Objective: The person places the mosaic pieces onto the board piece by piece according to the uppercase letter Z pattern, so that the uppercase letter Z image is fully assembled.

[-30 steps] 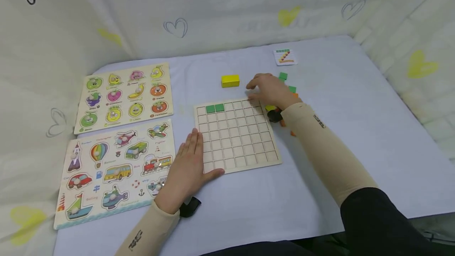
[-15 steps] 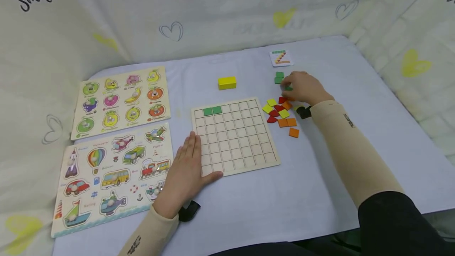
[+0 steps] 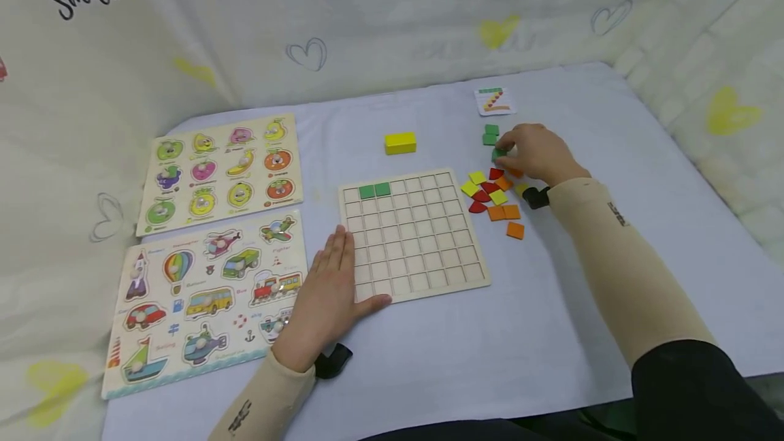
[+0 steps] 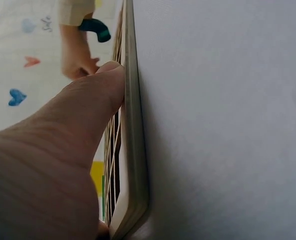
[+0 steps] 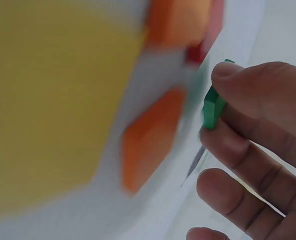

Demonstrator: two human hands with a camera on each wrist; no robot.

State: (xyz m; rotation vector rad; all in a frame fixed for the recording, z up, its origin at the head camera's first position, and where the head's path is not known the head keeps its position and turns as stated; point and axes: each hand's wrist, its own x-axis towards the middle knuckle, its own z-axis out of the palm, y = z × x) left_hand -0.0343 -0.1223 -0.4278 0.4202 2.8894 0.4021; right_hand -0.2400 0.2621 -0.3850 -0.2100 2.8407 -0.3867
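My right hand (image 3: 539,152) pinches a small green square tile (image 5: 214,106) between thumb and fingers, above the loose pieces at the board's right. Two more green tiles (image 3: 490,139) lie just beyond its fingertips. A wooden grid board (image 3: 422,237) lies in the middle of the table, with two green tiles (image 3: 374,190) side by side in its far row. My left hand (image 3: 327,298) rests with straight fingers along the board's left edge. Its thumb (image 4: 95,95) lies on the board's near edge in the left wrist view.
Red, yellow and orange pieces (image 3: 512,212) lie in a loose cluster right of the board. Behind stand a yellow block (image 3: 401,143) and a small pattern card (image 3: 495,102). A fruit puzzle (image 3: 220,173) and a vehicle puzzle (image 3: 208,271) lie at the left.
My right hand has moved right from the board's far right corner to the green tiles and now pinches one. My left hand stays at the board's left edge.
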